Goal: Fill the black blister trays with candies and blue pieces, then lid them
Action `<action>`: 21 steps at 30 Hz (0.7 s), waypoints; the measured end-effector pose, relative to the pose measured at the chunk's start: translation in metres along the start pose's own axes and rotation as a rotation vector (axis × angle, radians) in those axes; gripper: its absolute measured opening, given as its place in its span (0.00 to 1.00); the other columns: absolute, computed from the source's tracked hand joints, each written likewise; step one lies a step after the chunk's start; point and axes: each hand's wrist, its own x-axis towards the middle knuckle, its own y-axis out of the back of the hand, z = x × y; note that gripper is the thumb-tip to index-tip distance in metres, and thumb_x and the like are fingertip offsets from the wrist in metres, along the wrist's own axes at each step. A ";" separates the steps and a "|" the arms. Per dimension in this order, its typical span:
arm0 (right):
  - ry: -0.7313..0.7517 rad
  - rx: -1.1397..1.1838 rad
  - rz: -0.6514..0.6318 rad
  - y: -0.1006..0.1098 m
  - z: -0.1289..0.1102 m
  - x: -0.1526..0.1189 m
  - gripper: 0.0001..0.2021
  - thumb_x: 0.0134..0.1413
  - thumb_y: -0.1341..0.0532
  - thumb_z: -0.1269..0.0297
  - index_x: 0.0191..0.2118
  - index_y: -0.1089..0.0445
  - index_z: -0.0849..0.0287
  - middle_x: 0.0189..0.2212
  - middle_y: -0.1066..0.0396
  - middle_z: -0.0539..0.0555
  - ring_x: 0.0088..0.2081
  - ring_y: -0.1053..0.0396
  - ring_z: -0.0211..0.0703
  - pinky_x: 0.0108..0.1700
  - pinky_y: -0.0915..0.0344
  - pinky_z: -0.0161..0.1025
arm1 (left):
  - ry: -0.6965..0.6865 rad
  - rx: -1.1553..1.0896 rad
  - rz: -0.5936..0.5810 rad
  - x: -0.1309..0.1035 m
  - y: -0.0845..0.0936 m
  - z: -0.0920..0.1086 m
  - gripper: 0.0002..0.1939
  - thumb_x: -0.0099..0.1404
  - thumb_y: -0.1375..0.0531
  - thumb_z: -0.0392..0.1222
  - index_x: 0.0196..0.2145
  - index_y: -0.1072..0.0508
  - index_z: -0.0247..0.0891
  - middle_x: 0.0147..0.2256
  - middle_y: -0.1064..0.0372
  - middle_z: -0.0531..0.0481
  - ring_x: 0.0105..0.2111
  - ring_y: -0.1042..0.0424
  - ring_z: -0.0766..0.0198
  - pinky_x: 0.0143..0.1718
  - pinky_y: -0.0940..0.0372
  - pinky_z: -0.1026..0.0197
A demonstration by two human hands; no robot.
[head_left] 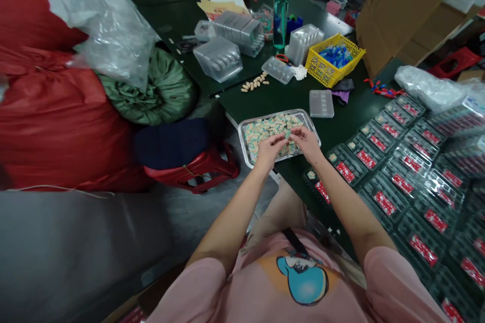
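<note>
A metal tray (243, 147) full of small tan and green pieces (261, 128) lies at the near edge of the dark green table. Over its right part, my left hand (271, 148) and my right hand (305, 142) nearly meet at the fingertips. Both hands have their fingers pinched, and a small greenish piece (287, 134) shows between them. Which hand grips it is too small to tell. To the right stand rows of clear plastic trays (367, 159) with red printed strips, some holding a small pale piece.
Clear containers (217, 59), a green bottle (280, 15), a yellow basket (330, 63) of blue pieces and wooden pieces (254, 83) lie beyond the tray. A red stool (189, 174) and large red sacks (56, 111) stand left. A cardboard box (401, 5) is at the back right.
</note>
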 end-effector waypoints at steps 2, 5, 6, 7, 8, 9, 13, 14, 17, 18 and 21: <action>-0.013 -0.018 -0.008 0.001 0.000 -0.001 0.14 0.46 0.33 0.56 0.37 0.29 0.58 0.33 0.27 0.51 0.38 0.28 0.43 0.45 0.30 0.43 | -0.016 0.019 0.026 0.001 0.001 -0.002 0.19 0.44 0.28 0.43 0.36 0.19 0.35 0.33 0.22 0.48 0.35 0.25 0.58 0.44 0.32 0.54; -0.018 -0.032 -0.030 0.000 0.001 -0.004 0.14 0.46 0.33 0.55 0.37 0.28 0.58 0.34 0.26 0.52 0.38 0.27 0.43 0.46 0.29 0.44 | -0.048 0.063 0.039 0.000 0.001 -0.004 0.18 0.47 0.29 0.42 0.38 0.18 0.36 0.35 0.21 0.47 0.37 0.24 0.58 0.46 0.32 0.53; -0.009 -0.034 -0.036 0.000 0.001 -0.005 0.14 0.47 0.33 0.55 0.37 0.27 0.58 0.34 0.26 0.52 0.38 0.27 0.43 0.46 0.29 0.44 | -0.063 0.084 0.037 0.000 0.002 -0.004 0.18 0.48 0.29 0.42 0.38 0.18 0.36 0.35 0.21 0.47 0.37 0.25 0.58 0.46 0.32 0.54; 0.002 -0.040 -0.043 0.000 0.001 -0.006 0.14 0.47 0.34 0.55 0.37 0.27 0.58 0.34 0.26 0.52 0.38 0.27 0.43 0.46 0.29 0.43 | -0.079 0.104 0.035 -0.001 0.001 -0.005 0.17 0.48 0.30 0.42 0.38 0.18 0.36 0.35 0.21 0.47 0.37 0.25 0.58 0.46 0.32 0.55; 0.015 -0.052 -0.048 -0.001 0.001 -0.006 0.13 0.48 0.34 0.55 0.37 0.27 0.58 0.34 0.26 0.52 0.38 0.27 0.43 0.46 0.29 0.43 | -0.092 0.120 0.035 -0.001 0.001 -0.005 0.17 0.48 0.30 0.42 0.37 0.18 0.36 0.34 0.22 0.47 0.36 0.25 0.59 0.44 0.32 0.55; 0.027 -0.069 -0.057 0.000 0.001 -0.007 0.13 0.49 0.35 0.55 0.37 0.27 0.58 0.34 0.26 0.52 0.38 0.27 0.43 0.46 0.29 0.43 | -0.103 0.131 0.034 -0.002 0.001 -0.006 0.16 0.48 0.30 0.42 0.37 0.18 0.36 0.34 0.22 0.48 0.35 0.25 0.60 0.43 0.32 0.57; 0.054 -0.168 -0.134 0.014 -0.006 -0.004 0.13 0.51 0.36 0.57 0.40 0.26 0.58 0.35 0.25 0.53 0.38 0.27 0.43 0.45 0.30 0.43 | -0.096 0.130 0.043 -0.004 -0.001 -0.006 0.15 0.49 0.30 0.44 0.35 0.19 0.36 0.31 0.23 0.49 0.31 0.27 0.63 0.38 0.33 0.59; 0.065 -0.208 -0.140 0.022 -0.009 -0.002 0.13 0.51 0.36 0.58 0.41 0.26 0.58 0.35 0.25 0.53 0.38 0.27 0.43 0.45 0.30 0.42 | -0.090 0.119 0.057 -0.004 -0.001 -0.005 0.15 0.49 0.30 0.44 0.35 0.19 0.35 0.30 0.24 0.50 0.31 0.27 0.63 0.38 0.33 0.59; 0.105 -0.468 -0.092 0.049 -0.019 0.004 0.11 0.52 0.37 0.64 0.41 0.25 0.59 0.35 0.25 0.53 0.37 0.28 0.43 0.44 0.32 0.41 | -0.082 0.082 0.111 -0.002 0.001 -0.004 0.15 0.48 0.30 0.43 0.35 0.20 0.35 0.28 0.25 0.50 0.31 0.26 0.63 0.37 0.33 0.60; 0.103 -0.590 -0.080 0.058 -0.021 0.006 0.09 0.52 0.37 0.66 0.40 0.24 0.59 0.34 0.24 0.53 0.36 0.28 0.43 0.43 0.33 0.40 | -0.082 0.076 0.126 -0.001 0.002 -0.004 0.15 0.48 0.30 0.43 0.34 0.20 0.35 0.28 0.25 0.50 0.30 0.27 0.63 0.37 0.33 0.60; 0.037 -0.926 -0.149 0.071 -0.019 0.004 0.05 0.53 0.37 0.71 0.35 0.24 0.59 0.33 0.24 0.53 0.36 0.29 0.44 0.42 0.36 0.39 | -0.078 0.086 0.142 0.000 0.005 -0.007 0.14 0.48 0.30 0.42 0.33 0.21 0.35 0.27 0.26 0.51 0.29 0.28 0.65 0.35 0.34 0.61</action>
